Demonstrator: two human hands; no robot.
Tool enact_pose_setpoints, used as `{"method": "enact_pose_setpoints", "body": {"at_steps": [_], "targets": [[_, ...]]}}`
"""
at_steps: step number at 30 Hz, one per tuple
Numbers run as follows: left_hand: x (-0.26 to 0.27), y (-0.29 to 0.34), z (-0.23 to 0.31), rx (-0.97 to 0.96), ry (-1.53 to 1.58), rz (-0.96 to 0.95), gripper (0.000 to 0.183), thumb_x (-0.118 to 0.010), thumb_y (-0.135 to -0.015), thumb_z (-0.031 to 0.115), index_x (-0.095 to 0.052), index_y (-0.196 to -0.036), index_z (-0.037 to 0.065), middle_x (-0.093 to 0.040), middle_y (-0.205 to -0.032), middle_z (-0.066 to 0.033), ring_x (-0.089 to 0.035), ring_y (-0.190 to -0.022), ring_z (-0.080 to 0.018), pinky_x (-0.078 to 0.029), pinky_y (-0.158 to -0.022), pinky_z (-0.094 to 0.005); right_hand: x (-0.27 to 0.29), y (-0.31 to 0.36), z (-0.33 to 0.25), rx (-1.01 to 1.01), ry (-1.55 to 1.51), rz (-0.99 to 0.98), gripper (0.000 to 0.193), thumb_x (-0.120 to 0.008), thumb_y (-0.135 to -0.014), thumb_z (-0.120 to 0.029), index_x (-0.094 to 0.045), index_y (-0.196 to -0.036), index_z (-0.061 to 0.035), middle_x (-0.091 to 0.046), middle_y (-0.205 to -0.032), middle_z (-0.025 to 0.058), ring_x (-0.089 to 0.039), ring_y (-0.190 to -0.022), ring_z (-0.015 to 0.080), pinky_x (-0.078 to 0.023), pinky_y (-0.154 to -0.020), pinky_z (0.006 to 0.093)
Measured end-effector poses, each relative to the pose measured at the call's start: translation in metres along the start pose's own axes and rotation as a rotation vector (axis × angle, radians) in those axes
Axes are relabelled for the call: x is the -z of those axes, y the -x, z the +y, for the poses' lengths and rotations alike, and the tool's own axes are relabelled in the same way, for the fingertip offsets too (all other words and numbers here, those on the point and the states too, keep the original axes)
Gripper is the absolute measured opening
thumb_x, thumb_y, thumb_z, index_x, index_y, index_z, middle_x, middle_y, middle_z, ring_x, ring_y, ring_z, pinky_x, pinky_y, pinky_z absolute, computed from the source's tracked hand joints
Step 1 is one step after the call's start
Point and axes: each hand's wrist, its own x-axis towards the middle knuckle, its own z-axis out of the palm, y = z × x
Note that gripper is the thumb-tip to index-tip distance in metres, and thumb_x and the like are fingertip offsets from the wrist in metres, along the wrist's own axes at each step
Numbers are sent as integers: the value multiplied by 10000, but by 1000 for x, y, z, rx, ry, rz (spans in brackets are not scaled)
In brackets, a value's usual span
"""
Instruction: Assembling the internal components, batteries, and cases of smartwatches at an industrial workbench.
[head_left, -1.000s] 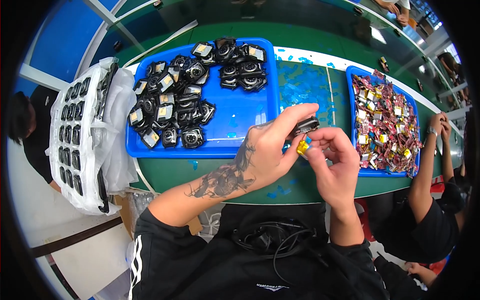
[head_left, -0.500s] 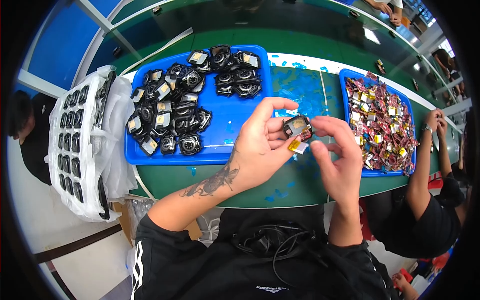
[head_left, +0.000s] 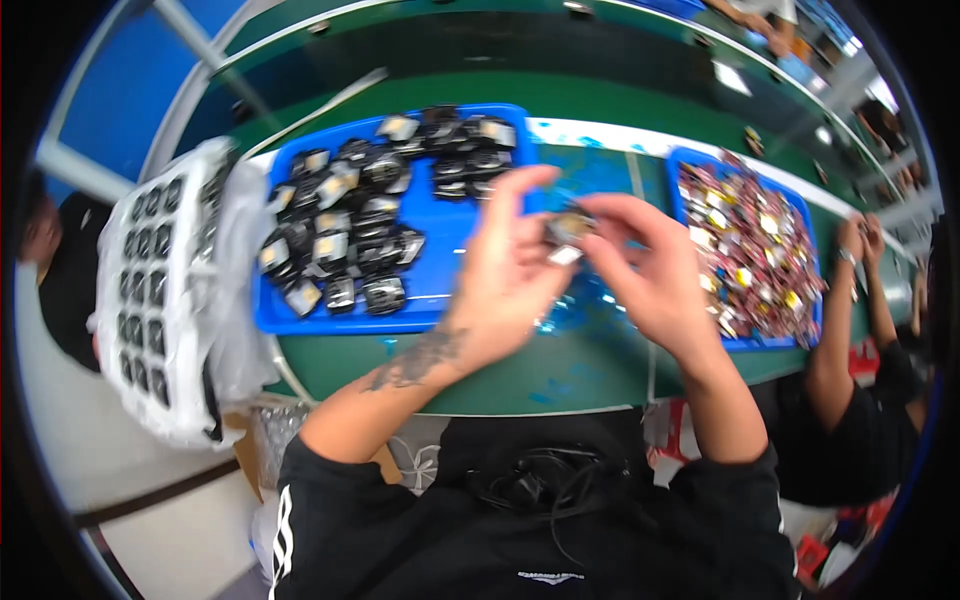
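Observation:
My left hand (head_left: 508,262) holds a small dark smartwatch case (head_left: 567,226) over the green bench, its thumb below the case and its fingers behind. A pale flap (head_left: 565,256) sticks out at the case's lower edge. From the right, the thumb and forefinger of my right hand (head_left: 652,272) close on the case's edge. Motion blurs both hands, so the exact grip is hard to make out. Left of them, a blue tray (head_left: 430,290) carries many black watch cases (head_left: 345,215), some with light grey plates showing.
At the right, another blue tray (head_left: 752,343) is heaped with small red, yellow and white flex parts (head_left: 750,250). Blue film scraps (head_left: 560,320) litter the green bench (head_left: 470,372). White moulded trays of black pieces (head_left: 145,270) stand far left. A co-worker's arms (head_left: 838,335) are at right.
Both hands and the watch case have shifted slightly left. My right hand's fingers, which were spread beside the case, have come in onto its edge. The view has turned a little and blurred.

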Motion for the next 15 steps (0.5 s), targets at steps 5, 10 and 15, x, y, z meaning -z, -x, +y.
{"method": "enact_pose_setpoints", "body": {"at_steps": [5,10,15], "targets": [[9,-6,4,-67,-76,135,577,-585,-889,-79,-314,-1379,61,-645,-1105,-163,-644,-997,-193,-536,-881,-299,-22,-12,-1,131,112,108,194,-679,-815,-57,-628,-994,-6,-628,-815,94,-623,-733,188,-506,-659,311],[10,-22,1,-99,-144,45,571,-618,-901,2,-351,-1406,26,-580,-1240,-164,-615,-1078,-206,-495,-958,-337,5,-40,11,112,127,19,177,-691,-769,-138,-670,-884,-5,-668,-733,115,-655,-665,238,-522,-638,356],[49,-41,-2,-546,-1631,119,514,-629,-876,84,-495,-1372,102,-444,-1429,-216,-455,-1287,-406,-328,-1109,-452,64,-143,41,-137,463,-9,172,-754,-715,-250,-754,-717,-78,-699,-745,177,-702,-716,283,-545,-724,355]]}}
